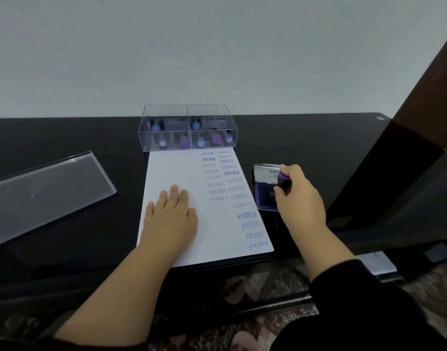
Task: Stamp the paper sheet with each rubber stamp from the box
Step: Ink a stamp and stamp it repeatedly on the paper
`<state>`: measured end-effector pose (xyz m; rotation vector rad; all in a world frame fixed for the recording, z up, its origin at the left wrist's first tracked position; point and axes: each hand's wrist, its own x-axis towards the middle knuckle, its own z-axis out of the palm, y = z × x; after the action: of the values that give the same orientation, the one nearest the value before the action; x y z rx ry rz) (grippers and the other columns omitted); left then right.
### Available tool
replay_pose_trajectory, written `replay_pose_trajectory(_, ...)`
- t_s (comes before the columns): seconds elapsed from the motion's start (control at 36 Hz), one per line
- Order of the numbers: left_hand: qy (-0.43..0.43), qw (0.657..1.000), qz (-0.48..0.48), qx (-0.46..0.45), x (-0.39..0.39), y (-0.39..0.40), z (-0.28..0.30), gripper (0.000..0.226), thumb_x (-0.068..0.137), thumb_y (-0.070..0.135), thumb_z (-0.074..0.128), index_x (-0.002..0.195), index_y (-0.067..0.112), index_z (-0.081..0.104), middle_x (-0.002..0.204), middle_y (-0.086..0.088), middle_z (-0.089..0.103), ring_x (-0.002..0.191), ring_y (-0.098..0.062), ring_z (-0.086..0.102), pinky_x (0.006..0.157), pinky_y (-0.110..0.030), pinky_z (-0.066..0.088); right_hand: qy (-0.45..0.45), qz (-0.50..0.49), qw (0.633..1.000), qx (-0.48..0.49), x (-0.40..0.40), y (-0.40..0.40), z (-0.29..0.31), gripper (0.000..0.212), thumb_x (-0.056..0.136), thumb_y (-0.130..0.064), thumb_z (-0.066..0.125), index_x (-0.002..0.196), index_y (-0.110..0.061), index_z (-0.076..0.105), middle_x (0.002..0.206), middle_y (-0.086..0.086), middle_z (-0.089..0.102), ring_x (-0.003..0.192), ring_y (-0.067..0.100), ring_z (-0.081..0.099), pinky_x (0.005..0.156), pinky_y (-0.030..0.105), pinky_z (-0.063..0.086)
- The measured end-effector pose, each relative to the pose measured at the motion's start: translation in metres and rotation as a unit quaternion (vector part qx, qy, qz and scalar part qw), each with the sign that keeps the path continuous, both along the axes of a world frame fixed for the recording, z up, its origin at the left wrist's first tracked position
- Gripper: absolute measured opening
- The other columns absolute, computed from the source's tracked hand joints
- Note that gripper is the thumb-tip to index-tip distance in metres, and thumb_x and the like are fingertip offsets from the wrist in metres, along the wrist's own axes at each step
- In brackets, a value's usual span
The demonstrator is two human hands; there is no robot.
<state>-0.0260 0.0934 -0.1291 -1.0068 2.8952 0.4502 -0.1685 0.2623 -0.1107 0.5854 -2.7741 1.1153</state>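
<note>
A white paper sheet [182, 171] lies on the black table, its right side covered with blue prints reading AIR MAIL, FRAGILE, PAY OUT and SAMPLE. My left hand [173, 212] rests flat on the sheet's lower left part, fingers straight. My right hand [299, 196] grips a black rubber stamp [283, 180] with a purple top and holds it over the open blue ink pad [265, 196] to the right of the sheet. A clear plastic box [188, 127] behind the sheet holds several stamps with blue and purple tops.
The box's clear lid [45, 191] lies on the table at the left. A dark wooden post [420, 117] rises at the right. The table's front edge [141, 279] runs just under the sheet, with patterned floor below.
</note>
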Motion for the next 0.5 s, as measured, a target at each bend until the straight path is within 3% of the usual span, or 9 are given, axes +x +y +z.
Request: replay_pose_trajectory(0.5,-0.012,1.0,-0.025,0.005,0.006,-0.0077,-0.0005,0.054,0.103,0.033,0.015,0.152,0.019,-0.002,0.159,0.0,-0.012,0.146,-0.017,-0.008,0.117,-0.035,-0.005,-0.001,-0.002,1.0,-0.002,0.0036,-0.0013,0.0023,0.033,0.093,-0.013,0.053,0.122,-0.026,0.047,0.097,-0.006,0.054,0.08,0.016,0.051,0.059,0.028,0.036)
